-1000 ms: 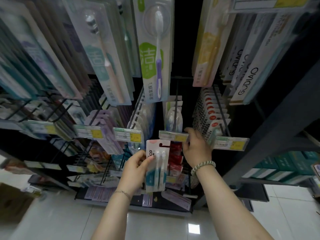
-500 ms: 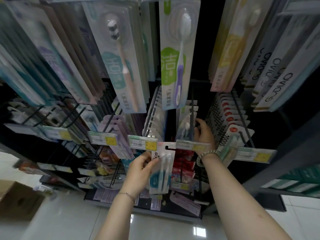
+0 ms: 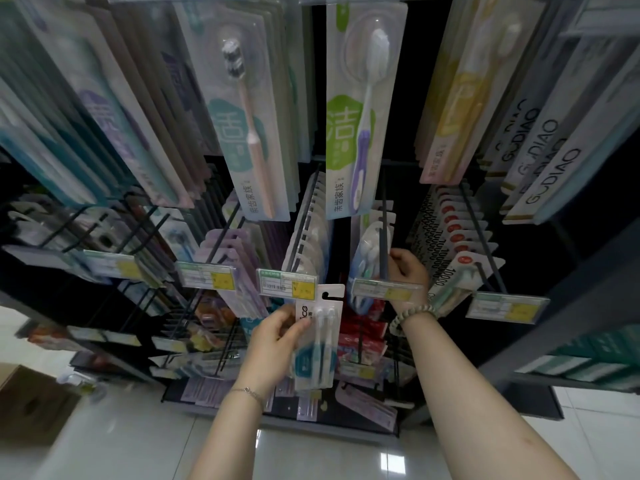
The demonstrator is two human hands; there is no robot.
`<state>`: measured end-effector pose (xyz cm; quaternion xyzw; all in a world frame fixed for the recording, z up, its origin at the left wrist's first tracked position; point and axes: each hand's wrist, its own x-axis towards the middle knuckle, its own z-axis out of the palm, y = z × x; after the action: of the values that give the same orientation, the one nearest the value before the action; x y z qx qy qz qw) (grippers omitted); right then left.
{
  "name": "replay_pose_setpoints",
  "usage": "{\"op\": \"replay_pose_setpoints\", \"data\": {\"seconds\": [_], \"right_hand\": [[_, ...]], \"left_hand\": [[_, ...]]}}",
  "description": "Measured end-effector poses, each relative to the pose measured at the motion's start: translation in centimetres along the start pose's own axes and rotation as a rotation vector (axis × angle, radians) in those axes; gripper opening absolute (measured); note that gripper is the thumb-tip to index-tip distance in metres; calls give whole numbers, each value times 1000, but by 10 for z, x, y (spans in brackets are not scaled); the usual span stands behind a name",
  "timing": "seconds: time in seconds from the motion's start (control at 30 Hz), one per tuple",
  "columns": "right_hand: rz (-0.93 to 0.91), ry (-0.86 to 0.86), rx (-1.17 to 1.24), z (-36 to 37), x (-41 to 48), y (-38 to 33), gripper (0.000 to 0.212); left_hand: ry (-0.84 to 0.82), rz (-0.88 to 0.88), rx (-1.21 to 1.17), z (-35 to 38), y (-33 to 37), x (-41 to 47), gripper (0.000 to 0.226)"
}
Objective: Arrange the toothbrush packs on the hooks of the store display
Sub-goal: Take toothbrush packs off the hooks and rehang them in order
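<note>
Change: since a second ago the right hand (image 3: 410, 271) has gone from the front of the price tag (image 3: 384, 289) to a place behind it, up along the hook wire (image 3: 383, 230). The twin toothbrush pack (image 3: 317, 344) has come up, and its hang tab now sits level with the row of tags.
Left hand: the left hand (image 3: 277, 341) pinches the twin toothbrush pack by its left edge, thumb on the front face and fingers behind.
Pack position: upright and carried only by the hand, in the gap between the tagged hook and the neighbouring tag (image 3: 287, 285) to its left. Its punched tab overlaps that tag's right end.
Right hand: fingers curled round the dark hook wire just behind its price tag.
Hung packs: a few blister packs (image 3: 367, 251) hang on that wire, just left of the right hand's fingertips.
Wrists: a beaded bracelet (image 3: 412, 315) on the right, a thin chain (image 3: 247, 391) on the left.
Upper row: long single-brush packs, one with a purple-handled brush (image 3: 363, 109) and one with a pink-handled brush (image 3: 249, 126).
Below: glossy white floor tiles (image 3: 138, 445), with a cardboard box (image 3: 27, 403) at the far left.
</note>
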<state>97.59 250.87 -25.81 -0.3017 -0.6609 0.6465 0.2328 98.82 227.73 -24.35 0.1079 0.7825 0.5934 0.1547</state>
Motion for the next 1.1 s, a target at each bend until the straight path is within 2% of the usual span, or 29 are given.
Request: {"op": "replay_pose_setpoints", "data": {"seconds": [0.13, 0.2, 0.3, 0.4, 0.63, 0.83, 1.1], "right_hand": [[-64, 54, 59, -3, -19, -5, 15], [-21, 85, 97, -2, -26, -6, 16], [55, 127, 190, -2, -43, -8, 31], [-19, 109, 115, -7, -65, -4, 37], [-91, 141, 56, -10, -95, 4, 20], [-129, 100, 44, -10, -114, 3, 18], [-87, 66, -16, 19, -116, 13, 20]], "left_hand": [[10, 16, -17, -3, 1, -5, 13], [13, 24, -14, -3, 1, -8, 10], [15, 45, 18, -6, 1, -12, 11], [9, 56, 25, -7, -1, -14, 10], [-20, 79, 3, -7, -5, -23, 10], [-5, 90, 4, -12, -10, -26, 13], [19, 35, -21, -32, -18, -32, 11]]}}
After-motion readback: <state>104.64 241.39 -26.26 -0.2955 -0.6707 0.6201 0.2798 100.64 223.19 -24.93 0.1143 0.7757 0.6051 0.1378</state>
